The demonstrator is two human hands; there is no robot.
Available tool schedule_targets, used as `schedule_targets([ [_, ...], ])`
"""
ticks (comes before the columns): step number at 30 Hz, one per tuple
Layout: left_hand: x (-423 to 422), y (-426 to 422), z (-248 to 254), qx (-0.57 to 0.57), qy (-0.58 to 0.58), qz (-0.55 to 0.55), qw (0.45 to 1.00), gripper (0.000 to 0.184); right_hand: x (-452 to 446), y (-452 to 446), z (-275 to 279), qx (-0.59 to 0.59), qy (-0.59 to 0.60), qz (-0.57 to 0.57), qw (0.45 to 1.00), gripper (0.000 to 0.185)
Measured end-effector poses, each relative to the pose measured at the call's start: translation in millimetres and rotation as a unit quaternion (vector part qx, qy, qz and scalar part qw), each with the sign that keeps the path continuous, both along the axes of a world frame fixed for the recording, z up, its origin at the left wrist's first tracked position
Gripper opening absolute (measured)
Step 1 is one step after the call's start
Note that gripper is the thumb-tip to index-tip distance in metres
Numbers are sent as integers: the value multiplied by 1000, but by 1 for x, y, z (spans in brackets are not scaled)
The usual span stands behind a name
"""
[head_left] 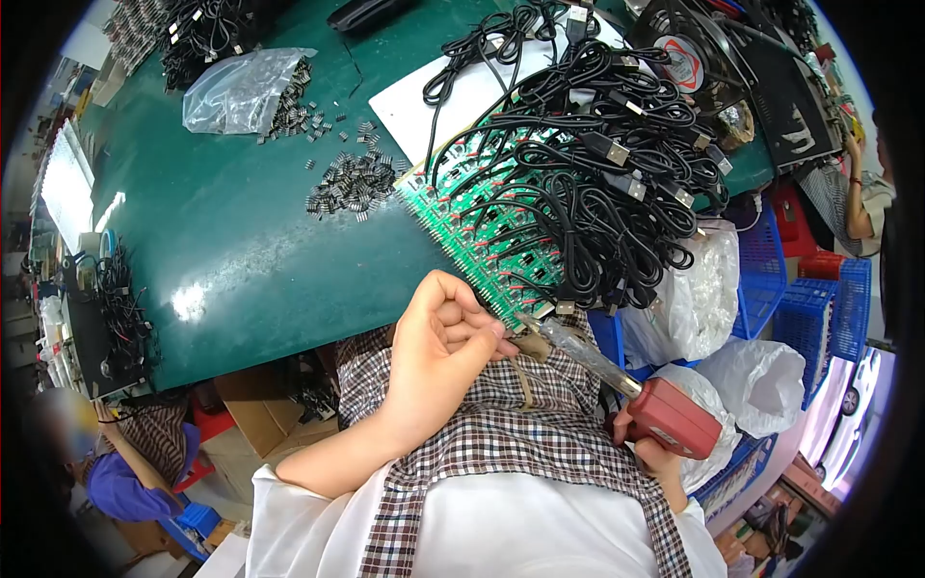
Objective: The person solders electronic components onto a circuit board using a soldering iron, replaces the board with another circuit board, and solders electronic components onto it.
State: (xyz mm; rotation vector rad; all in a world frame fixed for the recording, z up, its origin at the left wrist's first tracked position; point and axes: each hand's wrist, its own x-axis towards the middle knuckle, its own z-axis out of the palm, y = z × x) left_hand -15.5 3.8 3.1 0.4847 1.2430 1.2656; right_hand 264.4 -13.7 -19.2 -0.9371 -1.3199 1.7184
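My left hand [445,342] is closed at the near corner of a green circuit board panel [462,226], thumb and fingertips pinched together; what they hold is too small to name. My right hand [650,448] is wrapped round a red-handled soldering iron [674,419]. The iron's metal shaft points up and left, its tip near the board's corner, close to my left fingertips. Bundled black USB cables [607,193] lie over the right part of the board, with wires running onto it.
Small metal-and-black parts [355,183] are heaped left of the board, near a clear plastic bag [241,91]. A white sheet [409,106] lies behind the board. Blue baskets [761,275] and plastic bags [708,289] stand right. Other people sit at far left and far right.
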Motion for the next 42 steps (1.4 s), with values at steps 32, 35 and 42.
schedule_targets([
  [32,2,0,-1,6,18,5,1000,22,5,-1,-4,24,-32,-8,999,68],
  [35,1,0,-2,8,13,4,1000,21,8,0,-6,50,-80,18,995,66],
  [42,-4,-3,-3,13,38,-25,999,23,-2,-3,5,-27,21,-44,998,60],
])
